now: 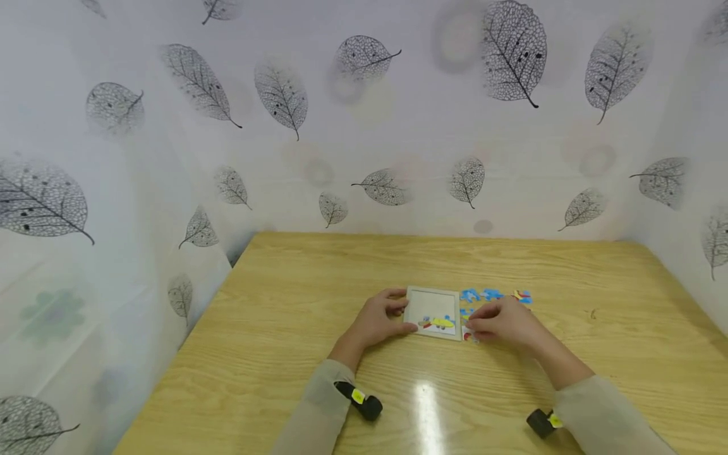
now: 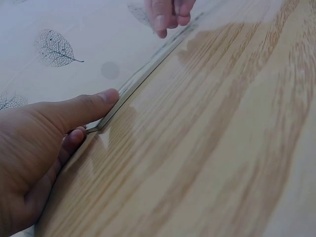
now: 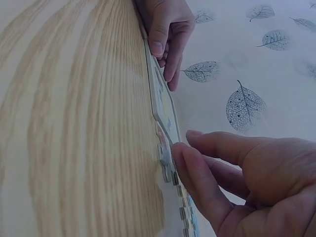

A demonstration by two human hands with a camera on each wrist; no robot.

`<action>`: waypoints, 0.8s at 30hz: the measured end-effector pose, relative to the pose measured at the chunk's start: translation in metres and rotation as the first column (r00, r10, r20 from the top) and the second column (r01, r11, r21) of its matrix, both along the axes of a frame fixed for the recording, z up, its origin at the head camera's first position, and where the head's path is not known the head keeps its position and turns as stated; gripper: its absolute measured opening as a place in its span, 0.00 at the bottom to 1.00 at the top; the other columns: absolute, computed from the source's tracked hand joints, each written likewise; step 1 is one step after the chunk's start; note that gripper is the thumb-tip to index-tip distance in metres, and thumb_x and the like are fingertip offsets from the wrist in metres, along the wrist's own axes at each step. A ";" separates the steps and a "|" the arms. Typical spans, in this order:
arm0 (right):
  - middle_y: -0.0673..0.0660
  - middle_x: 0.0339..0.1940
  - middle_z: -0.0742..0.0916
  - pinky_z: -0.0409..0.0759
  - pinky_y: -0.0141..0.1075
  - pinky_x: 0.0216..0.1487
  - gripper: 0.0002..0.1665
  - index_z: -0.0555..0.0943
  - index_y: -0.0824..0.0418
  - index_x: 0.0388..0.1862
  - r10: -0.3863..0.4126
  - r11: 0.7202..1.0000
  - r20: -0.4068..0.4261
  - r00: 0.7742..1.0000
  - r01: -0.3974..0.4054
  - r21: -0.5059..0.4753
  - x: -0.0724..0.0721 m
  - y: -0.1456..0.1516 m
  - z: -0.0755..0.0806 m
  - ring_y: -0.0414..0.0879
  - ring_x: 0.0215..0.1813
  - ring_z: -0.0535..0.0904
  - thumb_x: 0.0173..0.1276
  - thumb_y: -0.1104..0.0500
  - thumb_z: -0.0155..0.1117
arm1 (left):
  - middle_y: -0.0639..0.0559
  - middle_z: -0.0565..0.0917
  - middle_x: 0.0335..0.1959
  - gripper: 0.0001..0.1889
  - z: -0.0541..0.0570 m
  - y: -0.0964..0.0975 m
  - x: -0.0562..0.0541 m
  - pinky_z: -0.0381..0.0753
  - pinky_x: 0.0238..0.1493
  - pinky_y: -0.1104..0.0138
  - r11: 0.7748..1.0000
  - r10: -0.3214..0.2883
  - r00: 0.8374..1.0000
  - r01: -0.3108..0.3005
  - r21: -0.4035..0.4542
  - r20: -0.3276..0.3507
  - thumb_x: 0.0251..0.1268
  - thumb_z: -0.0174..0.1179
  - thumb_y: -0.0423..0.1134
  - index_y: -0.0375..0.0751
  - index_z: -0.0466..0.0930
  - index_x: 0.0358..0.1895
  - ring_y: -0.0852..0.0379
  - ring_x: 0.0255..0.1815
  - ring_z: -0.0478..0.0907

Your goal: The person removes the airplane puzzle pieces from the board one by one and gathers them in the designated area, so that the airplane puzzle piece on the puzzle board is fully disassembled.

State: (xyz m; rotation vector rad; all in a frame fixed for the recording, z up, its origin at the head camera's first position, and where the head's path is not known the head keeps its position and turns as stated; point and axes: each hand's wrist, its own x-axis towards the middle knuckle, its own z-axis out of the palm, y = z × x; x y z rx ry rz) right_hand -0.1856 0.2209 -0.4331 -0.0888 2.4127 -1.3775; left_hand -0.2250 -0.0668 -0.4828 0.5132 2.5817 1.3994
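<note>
A square, pale puzzle frame (image 1: 432, 291) lies on the wooden table. Along its lower inside edge sit joined pieces with a yellow and red picture (image 1: 439, 323). My left hand (image 1: 382, 317) grips the frame's left side, the thumb (image 2: 101, 101) over the near corner and fingers along the edge. Just right of the frame, my right hand (image 1: 506, 323) is over loose jigsaw pieces (image 1: 471, 295), fingers bent and tips close together. In the right wrist view the fingertips (image 3: 185, 155) are beside the frame's corner and the pieces. Whether they pinch a piece is hidden.
More blue jigsaw pieces (image 1: 491, 294) and a red-yellow-blue one (image 1: 522, 296) lie behind the right hand. A small dark mark (image 1: 591, 313) shows on the table (image 1: 352, 265) farther right. Leaf-patterned sheeting (image 1: 409, 126) encloses the back and sides.
</note>
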 end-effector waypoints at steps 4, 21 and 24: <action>0.57 0.38 0.91 0.86 0.36 0.38 0.18 0.85 0.70 0.47 0.003 1.000 0.006 1.000 -0.003 -0.017 -0.003 -0.005 -0.001 0.46 0.37 0.89 0.66 0.57 0.71 | 0.56 0.75 0.70 0.32 0.000 0.001 -0.001 0.78 0.57 0.68 1.000 -0.004 1.000 0.004 -0.005 0.004 0.51 0.78 0.47 0.38 0.82 0.60 0.62 0.53 0.78; 0.58 0.33 0.90 0.85 0.39 0.36 0.20 0.83 0.73 0.51 0.175 0.983 -0.048 0.983 -0.178 -0.046 -0.018 -0.034 -0.001 0.46 0.33 0.86 0.65 0.59 0.71 | 0.55 0.75 0.69 0.33 0.000 0.000 0.000 0.78 0.57 0.68 1.000 -0.011 1.000 0.010 -0.022 -0.028 0.51 0.78 0.48 0.37 0.82 0.60 0.61 0.54 0.78; 0.57 0.31 0.90 0.84 0.38 0.32 0.20 0.84 0.72 0.51 0.182 0.983 -0.060 0.982 -0.184 -0.028 -0.019 -0.039 -0.002 0.45 0.31 0.85 0.65 0.59 0.71 | 0.56 0.75 0.69 0.33 0.000 0.000 0.000 0.78 0.57 0.68 1.000 -0.010 1.000 0.010 -0.019 -0.029 0.51 0.78 0.49 0.37 0.82 0.60 0.61 0.54 0.79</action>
